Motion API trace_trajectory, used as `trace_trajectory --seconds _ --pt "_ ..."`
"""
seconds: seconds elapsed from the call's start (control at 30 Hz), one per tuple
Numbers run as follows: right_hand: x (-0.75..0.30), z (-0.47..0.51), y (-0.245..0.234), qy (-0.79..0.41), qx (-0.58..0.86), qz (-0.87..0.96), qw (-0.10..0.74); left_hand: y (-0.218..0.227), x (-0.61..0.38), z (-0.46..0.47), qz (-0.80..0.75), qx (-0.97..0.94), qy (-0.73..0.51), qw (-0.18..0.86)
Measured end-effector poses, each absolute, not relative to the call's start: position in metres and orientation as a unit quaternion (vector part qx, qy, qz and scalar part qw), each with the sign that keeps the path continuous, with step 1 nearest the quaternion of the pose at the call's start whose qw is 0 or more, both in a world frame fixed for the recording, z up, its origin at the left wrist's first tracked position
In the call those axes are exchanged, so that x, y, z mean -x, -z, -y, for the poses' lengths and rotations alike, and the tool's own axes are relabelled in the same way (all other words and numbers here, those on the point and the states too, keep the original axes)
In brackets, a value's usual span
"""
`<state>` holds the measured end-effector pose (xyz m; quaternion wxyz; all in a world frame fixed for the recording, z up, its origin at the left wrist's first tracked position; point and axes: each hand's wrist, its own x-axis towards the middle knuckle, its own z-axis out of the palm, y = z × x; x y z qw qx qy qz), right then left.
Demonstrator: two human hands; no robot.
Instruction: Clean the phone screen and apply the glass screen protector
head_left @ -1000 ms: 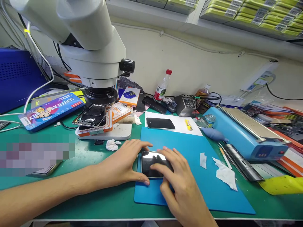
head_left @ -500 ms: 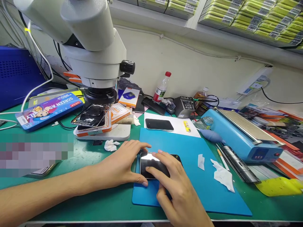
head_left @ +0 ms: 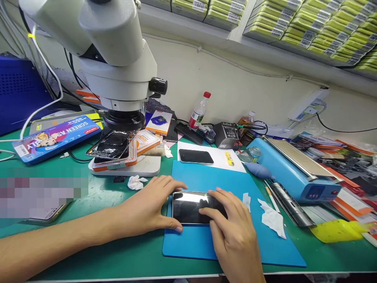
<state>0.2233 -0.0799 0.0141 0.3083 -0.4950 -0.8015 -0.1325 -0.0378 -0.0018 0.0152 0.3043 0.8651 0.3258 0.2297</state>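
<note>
A smartphone (head_left: 188,208) with a dark, glossy screen lies face up on the blue mat (head_left: 235,243). At its left end, my left hand (head_left: 159,200) straddles the phone, thumb at the near long edge and fingers at the far one, holding it. My right hand (head_left: 235,228) rests over the right part of the screen with fingers apart, fingertips on or just above the glass. The right thumb tip is hidden. A second phone (head_left: 196,156) lies on white paper behind the mat.
A microscope (head_left: 118,78) stands at back left, with boxes and phone parts on its base (head_left: 141,167). White scraps (head_left: 272,220) lie on the mat's right side. Beyond are a blower bulb (head_left: 259,170), a blue heating machine (head_left: 282,173) and a yellow bottle (head_left: 335,231).
My right hand has slid rightward across the phone's screen, uncovering more of it. My left hand keeps its place at the left end. The view has shifted slightly.
</note>
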Motion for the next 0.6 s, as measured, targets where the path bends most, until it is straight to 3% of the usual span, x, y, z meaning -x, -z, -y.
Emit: trace_trajectory --seconds 0.2,0.37,0.6 --pt "-0.230 0.087 -0.007 0.161 0.564 0.759 0.283 -0.013 0.038 0.001 -0.331 -0.863 -0.222 0.310" --pt "-0.210 0.088 -0.012 0.105 0.506 0.814 0.267 -0.014 0.037 0.001 -0.333 -0.859 -0.224 0.317" --pt "-0.240 0.085 -0.002 0.178 0.613 0.725 0.260 -0.015 0.037 0.002 -0.341 -0.858 -0.218 0.317"
